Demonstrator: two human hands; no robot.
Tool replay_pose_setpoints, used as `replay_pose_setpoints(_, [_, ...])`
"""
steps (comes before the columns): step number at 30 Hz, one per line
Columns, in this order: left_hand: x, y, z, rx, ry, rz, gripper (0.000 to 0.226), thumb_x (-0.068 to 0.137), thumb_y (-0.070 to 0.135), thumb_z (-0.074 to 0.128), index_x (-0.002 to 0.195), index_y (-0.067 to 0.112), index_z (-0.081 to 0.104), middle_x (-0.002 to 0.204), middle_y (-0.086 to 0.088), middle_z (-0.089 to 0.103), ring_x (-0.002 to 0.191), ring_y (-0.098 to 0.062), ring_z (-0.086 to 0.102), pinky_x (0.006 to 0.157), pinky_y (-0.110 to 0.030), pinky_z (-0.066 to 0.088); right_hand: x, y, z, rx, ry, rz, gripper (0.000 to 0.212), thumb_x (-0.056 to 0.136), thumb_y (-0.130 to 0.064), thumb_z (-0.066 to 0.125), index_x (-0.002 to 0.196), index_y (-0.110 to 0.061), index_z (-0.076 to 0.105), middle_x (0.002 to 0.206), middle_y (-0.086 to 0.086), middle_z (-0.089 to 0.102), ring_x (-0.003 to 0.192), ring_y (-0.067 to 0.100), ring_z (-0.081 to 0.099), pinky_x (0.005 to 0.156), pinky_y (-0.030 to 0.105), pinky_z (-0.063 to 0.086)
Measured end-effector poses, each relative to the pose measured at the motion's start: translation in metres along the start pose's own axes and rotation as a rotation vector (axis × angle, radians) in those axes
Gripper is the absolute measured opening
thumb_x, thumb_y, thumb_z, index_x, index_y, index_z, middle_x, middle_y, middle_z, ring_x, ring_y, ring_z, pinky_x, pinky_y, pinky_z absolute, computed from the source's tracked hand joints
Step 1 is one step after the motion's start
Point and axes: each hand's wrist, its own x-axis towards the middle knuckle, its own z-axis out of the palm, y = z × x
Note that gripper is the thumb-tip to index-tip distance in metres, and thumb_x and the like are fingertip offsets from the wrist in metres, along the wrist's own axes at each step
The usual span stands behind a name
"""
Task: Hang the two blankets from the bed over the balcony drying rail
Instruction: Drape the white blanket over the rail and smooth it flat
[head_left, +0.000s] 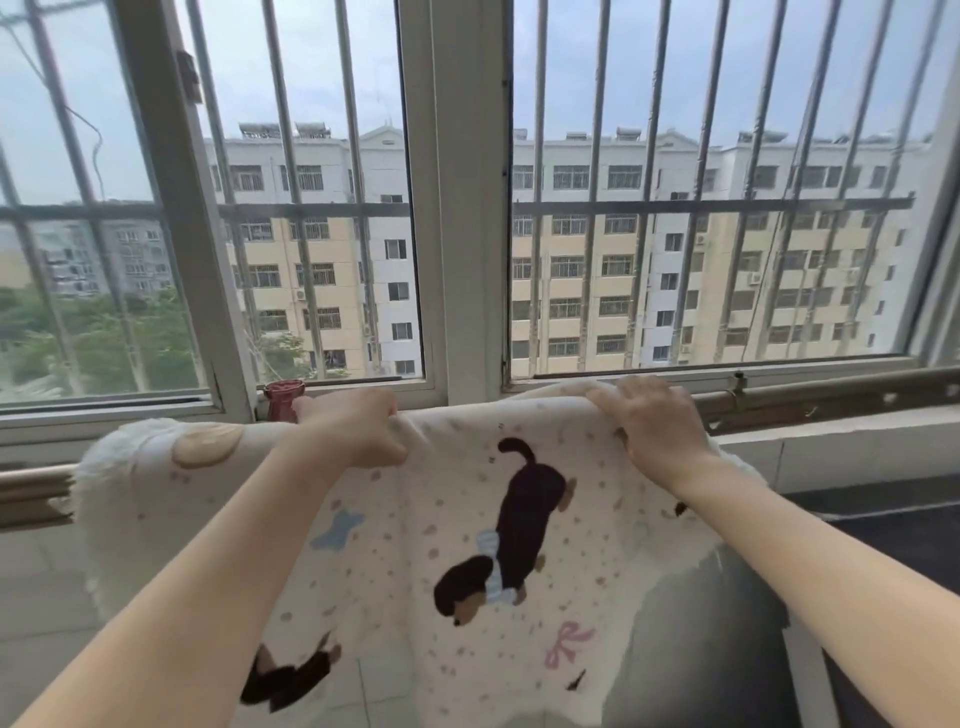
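Head view, looking down at a window with bars. A cream blanket (457, 519) with a dog print is draped over the brown drying rail (831, 397). Its fold runs left to right along the rail and its near half hangs down towards me. My left hand (358, 428) grips the fold with curled fingers, probably to tug it even. My right hand (655, 426) lies spread and flat on top, apparently steadying it. No second blanket is visible.
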Motion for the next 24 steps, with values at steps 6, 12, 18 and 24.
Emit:
replay_pose_setpoints(6, [-0.008, 0.029, 0.023, -0.028, 0.006, 0.159, 0.054, 0.076, 0.035, 0.053, 0.124, 0.024, 0.029, 0.128, 0.001, 0.038, 0.122, -0.023, 0.04, 0.103, -0.061, 0.025, 0.023, 0.004, -0.028, 0.116, -0.047, -0.122, 0.047, 0.088, 0.0, 0.04, 0.119, -0.03, 0.06, 0.108, -0.003, 0.058, 0.105, 0.021, 0.048, 0.09, 0.038, 0.036])
replay_pose_setpoints(12, [0.002, 0.058, 0.033, -0.145, 0.216, 0.456, 0.07, 0.069, 0.058, 0.068, 0.124, 0.036, 0.032, 0.133, 0.008, 0.043, 0.121, -0.02, 0.044, 0.108, -0.046, 0.023, 0.054, 0.001, -0.047, 0.15, 0.096, -0.215, 0.043, 0.09, -0.003, 0.044, 0.111, -0.035, 0.066, 0.118, -0.003, 0.052, 0.115, 0.021, 0.041, 0.101, 0.036, 0.023])
replay_pose_setpoints(18, [0.012, 0.059, 0.028, -0.253, 0.37, 0.348, 0.026, 0.091, 0.041, 0.053, 0.111, 0.027, 0.055, 0.108, -0.001, 0.067, 0.102, -0.028, 0.057, 0.077, -0.032, 0.033, 0.07, -0.005, -0.023, -0.019, 0.011, 0.052, 0.018, 0.094, -0.023, 0.05, 0.096, -0.018, 0.067, 0.108, 0.005, 0.048, 0.095, 0.024, 0.052, 0.079, 0.034, 0.048])
replay_pose_setpoints(24, [0.023, 0.047, 0.032, -0.283, 0.271, 0.22, 0.02, 0.096, 0.041, 0.038, 0.094, 0.026, 0.052, 0.101, -0.007, 0.066, 0.094, -0.031, 0.059, 0.069, -0.033, 0.033, 0.069, 0.003, -0.009, 0.073, -0.211, 0.016, 0.034, 0.099, -0.035, 0.03, 0.087, -0.02, 0.059, 0.093, -0.001, 0.064, 0.085, 0.022, 0.059, 0.068, 0.032, 0.042])
